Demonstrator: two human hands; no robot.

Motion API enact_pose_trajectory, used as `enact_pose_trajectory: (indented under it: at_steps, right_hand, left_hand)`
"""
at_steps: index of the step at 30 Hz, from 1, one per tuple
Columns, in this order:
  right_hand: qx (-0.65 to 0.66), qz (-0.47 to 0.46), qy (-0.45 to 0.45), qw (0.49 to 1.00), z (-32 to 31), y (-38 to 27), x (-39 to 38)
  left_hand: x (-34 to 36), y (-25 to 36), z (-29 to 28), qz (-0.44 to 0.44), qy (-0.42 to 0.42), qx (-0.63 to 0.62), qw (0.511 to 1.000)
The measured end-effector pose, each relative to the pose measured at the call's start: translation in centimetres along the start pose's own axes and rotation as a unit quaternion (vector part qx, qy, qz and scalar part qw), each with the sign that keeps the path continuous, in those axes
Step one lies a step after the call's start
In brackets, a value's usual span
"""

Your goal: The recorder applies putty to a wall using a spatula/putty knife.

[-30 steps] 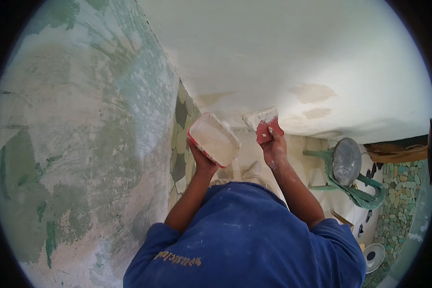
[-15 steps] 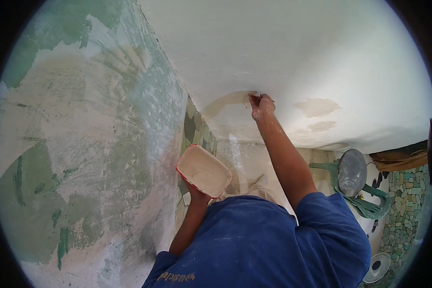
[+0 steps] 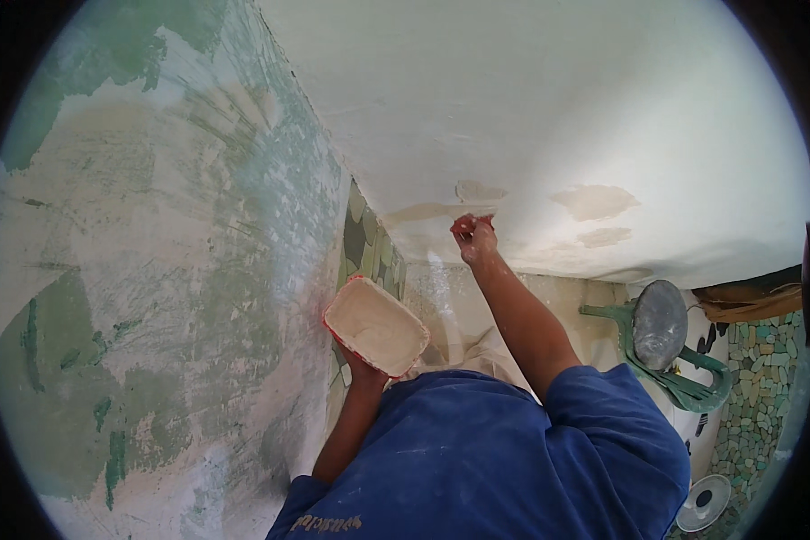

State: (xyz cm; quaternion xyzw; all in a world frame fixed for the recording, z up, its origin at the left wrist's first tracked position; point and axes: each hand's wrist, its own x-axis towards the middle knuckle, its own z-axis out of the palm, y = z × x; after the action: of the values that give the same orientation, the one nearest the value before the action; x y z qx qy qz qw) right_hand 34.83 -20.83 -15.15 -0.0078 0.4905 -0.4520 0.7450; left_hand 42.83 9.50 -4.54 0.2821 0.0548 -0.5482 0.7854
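Paste [image 3: 378, 326] in tub [image 3: 358, 355], tub left of scraper [image 3: 473, 221], chair [image 3: 713, 385] right of both

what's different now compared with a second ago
The right hand has carried the red spreader forward to the wall, then drawn it down and slightly left; a new beige patch shows above it. The left hand has brought the tub nearer the body. Both hands keep their holds; the green chair stays put.

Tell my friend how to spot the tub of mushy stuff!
Find the big blue shirt at the bottom, then follow the left arm up to the left hand. That hand holds a red-edged, rounded-cornered tub. Unlike the red tool in the right hand, it contains pale paste.
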Motion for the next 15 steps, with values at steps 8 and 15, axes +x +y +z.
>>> enact_pose_trajectory:
  at_steps: [8,15]
  right_hand:
    - [0.04,-0.047,-0.094,0.994,4.7,-1.1,-3.3]
    - [0.056,-0.067,-0.116,0.989,5.0,-1.1,-8.5]
  left_hand:
    - [0.2,0.1,-5.9,0.021,0.012,-0.036,0.999]
    - [-0.4,0.2,-6.1,0.021,0.016,-0.026,0.999]
